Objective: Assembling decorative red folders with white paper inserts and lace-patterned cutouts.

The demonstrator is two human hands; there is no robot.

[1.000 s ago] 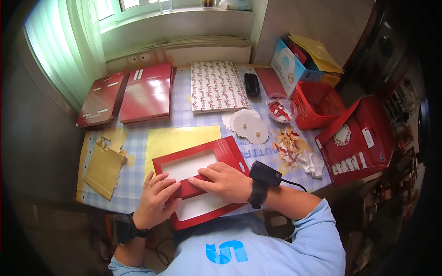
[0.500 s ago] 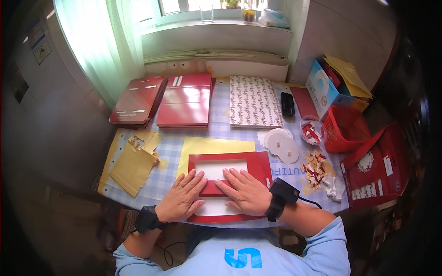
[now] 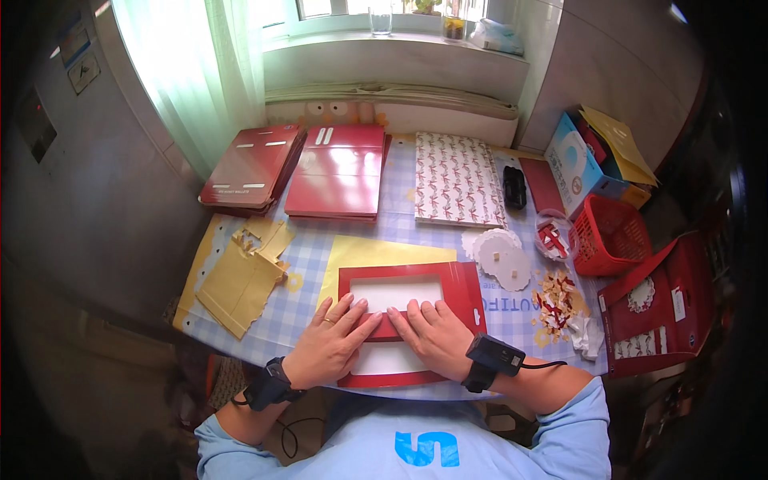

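Note:
A red cardboard piece [image 3: 466, 292] with two rectangular windows lies flat at the table's near edge. White shows through both windows. My left hand [image 3: 332, 342] rests on its left side, fingers stretched out and pointing toward the middle bar between the windows. On the right part of that bar lies my right hand [image 3: 434, 340], fingers also extended, its fingertips close to the left hand's. Neither hand grasps anything; both press flat on the card. A yellow sheet [image 3: 392, 250] sticks out from beneath the cardboard on its far side.
Red folder stacks [image 3: 336, 172] stand at the back left, beside a patterned white stack [image 3: 456, 180]. Torn yellow card [image 3: 236, 292] lies left. Scalloped white discs [image 3: 504, 260], paper scraps [image 3: 556, 300], a red basket [image 3: 612, 236] and a blue box [image 3: 580, 172] occupy the right.
The whole view has shifted a little. My left fingers have slid across toward the middle bar, and my right fingers have drawn slightly nearer to me. The cardboard stays flat.

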